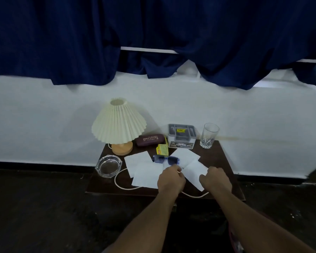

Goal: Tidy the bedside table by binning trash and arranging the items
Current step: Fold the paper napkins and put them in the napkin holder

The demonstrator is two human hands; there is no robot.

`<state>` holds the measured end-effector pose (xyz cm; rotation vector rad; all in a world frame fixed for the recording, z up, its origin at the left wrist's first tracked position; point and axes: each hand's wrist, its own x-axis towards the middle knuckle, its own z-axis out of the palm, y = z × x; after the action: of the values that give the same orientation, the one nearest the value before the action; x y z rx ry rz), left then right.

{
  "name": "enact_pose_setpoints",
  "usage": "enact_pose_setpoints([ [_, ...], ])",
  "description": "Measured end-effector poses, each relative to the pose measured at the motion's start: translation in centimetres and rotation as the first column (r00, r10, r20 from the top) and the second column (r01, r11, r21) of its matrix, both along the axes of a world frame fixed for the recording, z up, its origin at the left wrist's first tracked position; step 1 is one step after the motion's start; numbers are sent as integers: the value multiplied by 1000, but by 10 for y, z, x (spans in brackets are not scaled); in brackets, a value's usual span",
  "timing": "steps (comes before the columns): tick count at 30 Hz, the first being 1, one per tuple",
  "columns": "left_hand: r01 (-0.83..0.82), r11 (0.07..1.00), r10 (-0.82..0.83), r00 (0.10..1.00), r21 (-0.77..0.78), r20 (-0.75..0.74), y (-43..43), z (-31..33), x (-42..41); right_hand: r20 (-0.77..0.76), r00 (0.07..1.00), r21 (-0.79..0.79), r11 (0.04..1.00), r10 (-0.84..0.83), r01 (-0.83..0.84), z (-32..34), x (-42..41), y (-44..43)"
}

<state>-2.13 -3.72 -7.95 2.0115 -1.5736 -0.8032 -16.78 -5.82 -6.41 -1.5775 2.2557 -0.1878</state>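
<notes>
Several white paper tissues lie on the dark bedside table (221,161): one at the left (138,161), one in front of it (147,177), one at the back (185,156), one at the right (194,173). Blue sunglasses (166,159) rest among them. My left hand (171,179) has curled fingers at the edge of the sheets just below the sunglasses; what it pinches is unclear. My right hand (214,178) grips the right tissue at its near edge.
A pleated cream lamp (119,125) with a wooden base stands back left, its cord (117,179) looping over the front edge. A glass ashtray (108,166), maroon glasses case (150,140), yellow packet (162,149), grey organiser tray (182,135) and drinking glass (209,135) are also there.
</notes>
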Motion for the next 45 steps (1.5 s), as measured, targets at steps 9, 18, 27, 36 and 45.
enact_pose_setpoints([
  [9,111,980,-111,994,165,-11,-24,-23,-32,-65,997,92,995,38,-32,-33,-17,-32],
  [18,118,969,-131,990,219,45,-33,-38,-40,-61,997,124,991,55,-47,-47,-26,-52],
  [27,102,978,-110,993,180,37,-35,-40,-38,-29,999,48,999,18,-17,-46,-21,-53],
  [36,-105,993,106,994,58,-17,-46,-37,1,-49,991,-150,980,126,-132,-34,27,-73],
  [45,-69,997,69,997,31,-22,-47,-45,7,-300,954,122,992,17,21,-42,8,-80],
])
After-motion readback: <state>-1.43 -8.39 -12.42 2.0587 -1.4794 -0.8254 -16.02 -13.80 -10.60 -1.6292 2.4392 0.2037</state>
